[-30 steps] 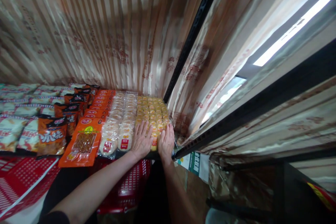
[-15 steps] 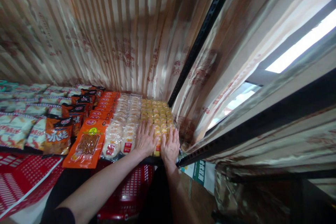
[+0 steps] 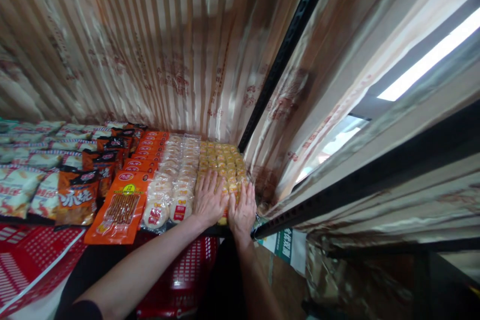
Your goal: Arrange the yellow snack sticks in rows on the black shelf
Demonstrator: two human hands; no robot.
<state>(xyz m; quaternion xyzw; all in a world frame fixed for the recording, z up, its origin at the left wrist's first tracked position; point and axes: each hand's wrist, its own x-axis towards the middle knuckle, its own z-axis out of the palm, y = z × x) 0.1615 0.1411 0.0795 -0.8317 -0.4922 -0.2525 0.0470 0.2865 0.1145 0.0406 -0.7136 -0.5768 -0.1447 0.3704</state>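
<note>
Both my hands lie flat on a row of clear packs of small yellow cakes point(image 3: 221, 160) at the right end of a shelf. My left hand point(image 3: 208, 199) rests with fingers spread on the front pack's left side, beside the packs of round white cakes point(image 3: 176, 180). My right hand point(image 3: 243, 207) presses flat on the same pack's right side, close to the black shelf post point(image 3: 285, 55). Neither hand grips anything.
Left of the cakes lie orange packs of pretzel sticks point(image 3: 122, 205), dark orange snack bags point(image 3: 77, 197) and pale bags point(image 3: 18, 185). A red plastic basket point(image 3: 183, 275) sits below the shelf edge. Striped foil-like sheeting point(image 3: 150, 45) covers the wall behind.
Both hands have slid slightly forward over the yellow cake packs; the view has shifted a little up and to the right. Nothing was picked up.
</note>
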